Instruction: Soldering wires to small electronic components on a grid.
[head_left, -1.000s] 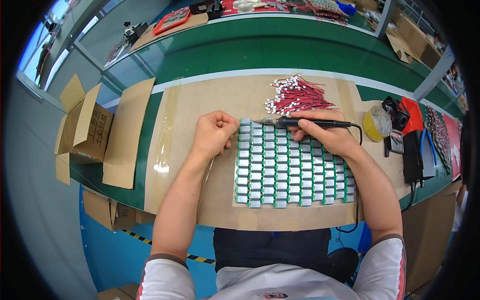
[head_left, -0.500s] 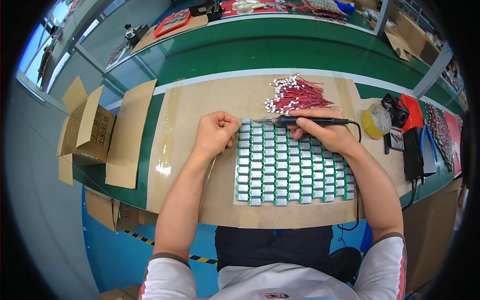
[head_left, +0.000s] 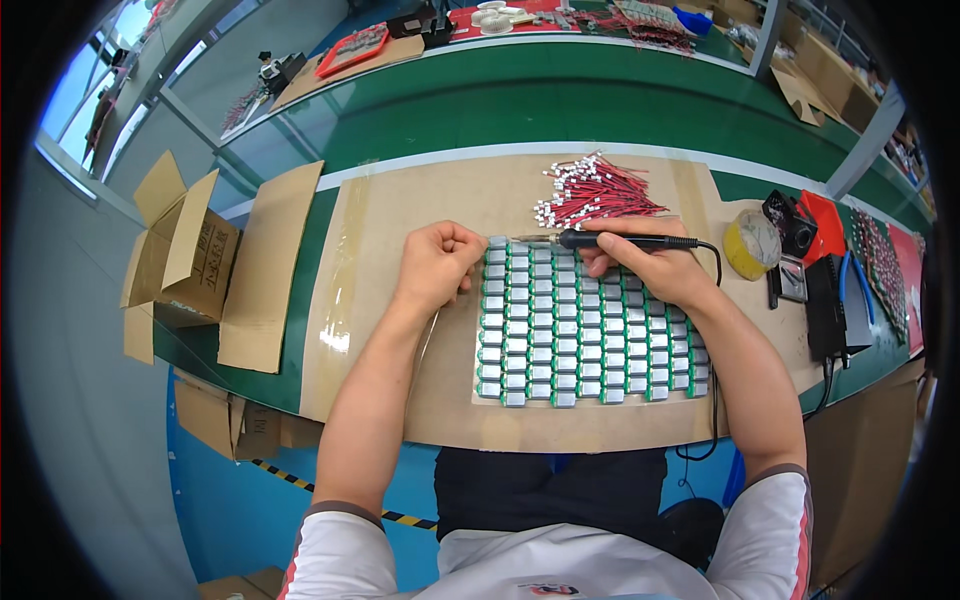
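Note:
My right hand (head_left: 650, 260) grips a black soldering iron (head_left: 625, 241). Its metal tip points left, over the top left corner of a block of small silver parts with green edges (head_left: 541, 321). These parts lie in tight columns on a pale sheet. Right by that corner, the fingers of my left hand (head_left: 440, 262) are pinched together close to the iron's tip. From this hand a thin solder wire (head_left: 423, 345) trails down toward the table's front edge. Its end at the fingertips is too small to make out. Behind the block lies a pile of red and black leads with white connectors (head_left: 600, 192).
An open cardboard box (head_left: 195, 255) and a cardboard sheet (head_left: 268, 270) stand on the left. To the right are a yellow tape roll (head_left: 752, 245), a black power unit (head_left: 826, 305), blue-handled pliers (head_left: 858, 285) and a red tray (head_left: 822, 225). The iron's cable (head_left: 718, 400) hangs over the front edge.
The view has shifted slightly. Both hands keep nearly the same places at the block's top left corner, with the iron and the wire still held.

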